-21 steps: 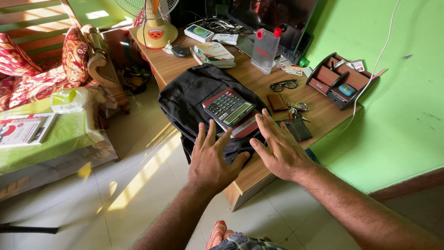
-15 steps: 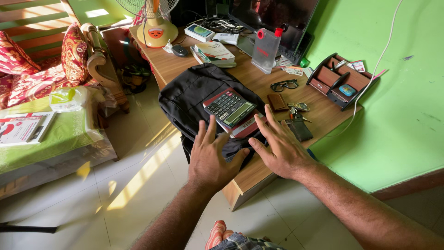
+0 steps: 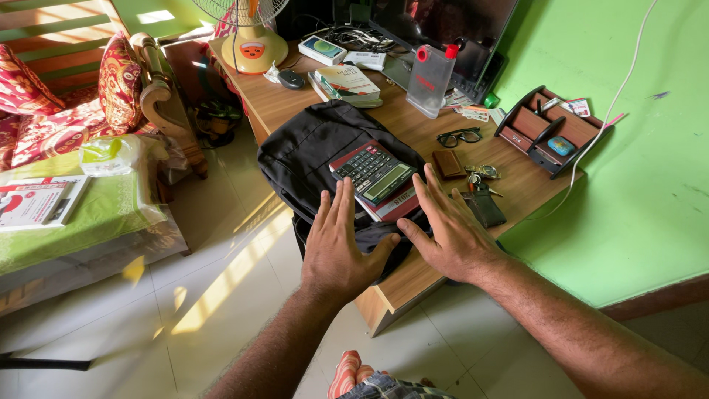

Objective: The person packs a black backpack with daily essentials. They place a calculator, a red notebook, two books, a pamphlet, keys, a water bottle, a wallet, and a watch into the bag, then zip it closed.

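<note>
Flanking soft black backpack (image 3: 310,148): flat, open left hand (image 3: 336,247), right hand (image 3: 450,236).

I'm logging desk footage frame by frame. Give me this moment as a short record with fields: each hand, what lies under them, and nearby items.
left hand: open, fingers spread, palm down over the near end of the black backpack
right hand: open, palm down, beside the left, holding nothing
on the backpack: calculator lying on a red book
surface: wooden desk
right of the hands: dark pouch, keys, brown wallet, glasses
far end: fan, flat bottle with red cap
</note>
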